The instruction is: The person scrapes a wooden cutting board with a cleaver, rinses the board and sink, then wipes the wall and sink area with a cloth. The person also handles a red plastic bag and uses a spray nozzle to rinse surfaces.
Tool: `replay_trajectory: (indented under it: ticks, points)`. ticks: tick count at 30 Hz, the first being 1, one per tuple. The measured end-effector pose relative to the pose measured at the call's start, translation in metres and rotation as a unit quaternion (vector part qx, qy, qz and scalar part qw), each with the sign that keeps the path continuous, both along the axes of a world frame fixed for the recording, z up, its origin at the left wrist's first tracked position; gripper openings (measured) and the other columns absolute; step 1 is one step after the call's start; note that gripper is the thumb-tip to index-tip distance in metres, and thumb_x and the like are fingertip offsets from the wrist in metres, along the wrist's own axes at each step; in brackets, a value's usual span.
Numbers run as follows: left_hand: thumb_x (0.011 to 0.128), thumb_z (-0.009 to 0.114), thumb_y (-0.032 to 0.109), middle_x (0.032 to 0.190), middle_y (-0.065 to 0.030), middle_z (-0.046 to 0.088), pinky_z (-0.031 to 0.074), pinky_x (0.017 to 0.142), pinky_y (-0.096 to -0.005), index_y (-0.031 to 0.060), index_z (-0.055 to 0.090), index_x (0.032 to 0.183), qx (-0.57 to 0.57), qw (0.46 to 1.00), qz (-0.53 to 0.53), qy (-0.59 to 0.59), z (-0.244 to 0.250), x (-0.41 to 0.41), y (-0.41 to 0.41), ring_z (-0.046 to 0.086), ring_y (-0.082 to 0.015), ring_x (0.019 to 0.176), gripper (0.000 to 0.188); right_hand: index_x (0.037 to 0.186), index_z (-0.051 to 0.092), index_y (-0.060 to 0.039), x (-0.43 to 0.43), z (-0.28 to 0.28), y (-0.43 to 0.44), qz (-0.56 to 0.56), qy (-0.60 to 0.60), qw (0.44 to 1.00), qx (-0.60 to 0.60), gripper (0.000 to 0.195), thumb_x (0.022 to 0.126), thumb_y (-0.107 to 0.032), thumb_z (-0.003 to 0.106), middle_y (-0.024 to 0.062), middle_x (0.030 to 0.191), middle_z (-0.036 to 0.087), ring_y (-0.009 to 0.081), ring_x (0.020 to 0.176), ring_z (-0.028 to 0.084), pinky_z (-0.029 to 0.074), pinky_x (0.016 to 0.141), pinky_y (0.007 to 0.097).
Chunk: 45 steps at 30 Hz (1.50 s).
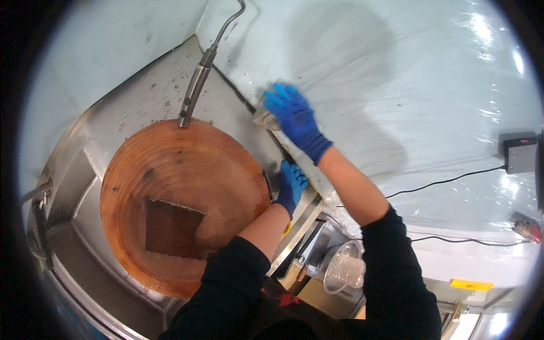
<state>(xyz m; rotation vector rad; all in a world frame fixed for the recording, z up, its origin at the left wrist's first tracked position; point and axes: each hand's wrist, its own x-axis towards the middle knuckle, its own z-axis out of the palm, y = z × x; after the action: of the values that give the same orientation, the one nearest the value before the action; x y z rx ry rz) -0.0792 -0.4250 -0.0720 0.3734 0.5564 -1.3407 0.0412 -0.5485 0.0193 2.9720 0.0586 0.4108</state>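
Observation:
A large round orange-brown vessel, seemingly a wok [182,182], sits in a stainless-steel cooking range [140,97]. A dark four-sided patch shows inside it; whether it is an object or a reflection is unclear. My left hand [293,185], in a blue glove, lies with fingers extended by the steel edge right of the vessel, holding nothing visible. Farther up, my right hand [293,117], also blue-gloved, has its fingers spread over a greyish cloth [265,119] against the film-covered wall, at the range's back edge. Its palm is hidden.
A jointed metal spout [195,91] reaches over the vessel's far rim. Below the right forearm are a metal bowl [335,270] with clear plastic containers [350,271] and some utensils. At right, a black power adapter [520,155] with a cable is on the wall, above a yellow strip [471,284].

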Motion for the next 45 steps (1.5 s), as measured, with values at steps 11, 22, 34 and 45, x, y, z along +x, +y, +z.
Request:
replay_trajectory:
  ticks: [11, 22, 34, 45]
  points:
    - [0.102, 0.057, 0.049, 0.112, -0.0013, 0.065, 0.052, 0.088, -0.0357, 0.0159, 0.061, 0.128, -0.009, 0.996, -0.028, -0.085, -0.008, -0.007, 0.001, 0.062, -0.0157, 0.097, 0.042, 0.128, 0.063, -0.0124, 0.019, 0.102, 0.003, -0.145, 0.059, 0.984, -0.083, 0.034, 0.095, -0.015, 0.059, 0.0127, 0.114, 0.068, 0.0317, 0.107, 0.065, 0.052, 0.095, 0.0428]
    - [0.102, 0.057, 0.051, 0.11, -0.0014, 0.065, 0.052, 0.088, -0.0371, 0.0172, 0.061, 0.124, -0.009, 0.991, -0.036, -0.128, -0.016, -0.009, -0.005, 0.061, -0.0148, 0.091, 0.041, 0.133, 0.06, -0.0101, 0.067, 0.187, -0.037, -0.021, -0.105, 0.958, -0.265, 0.043, 0.09, -0.01, 0.061, 0.0119, 0.135, 0.062, 0.0333, 0.122, 0.059, 0.046, 0.106, 0.0438]
    - [0.103, 0.055, 0.049, 0.124, -0.0016, 0.061, 0.049, 0.093, -0.0352, 0.0162, 0.057, 0.134, -0.037, 0.996, -0.015, -0.086, -0.026, -0.016, -0.009, 0.059, -0.0179, 0.103, 0.045, 0.137, 0.056, -0.0037, 0.088, 0.376, -0.051, -0.07, -0.213, 0.906, -0.358, 0.044, 0.096, -0.021, 0.058, 0.0179, 0.126, 0.061, 0.0364, 0.125, 0.051, 0.033, 0.11, 0.0516]
    - [0.1, 0.057, 0.051, 0.105, -0.0022, 0.06, 0.05, 0.084, -0.0369, 0.0238, 0.06, 0.119, -0.062, 0.993, -0.004, -0.096, -0.04, -0.021, -0.016, 0.058, -0.0191, 0.088, 0.033, 0.133, 0.057, -0.0083, 0.12, 0.229, -0.049, 0.072, -0.028, 0.948, -0.308, 0.045, 0.089, -0.014, 0.06, 0.016, 0.134, 0.058, 0.0304, 0.127, 0.055, 0.04, 0.111, 0.0489]
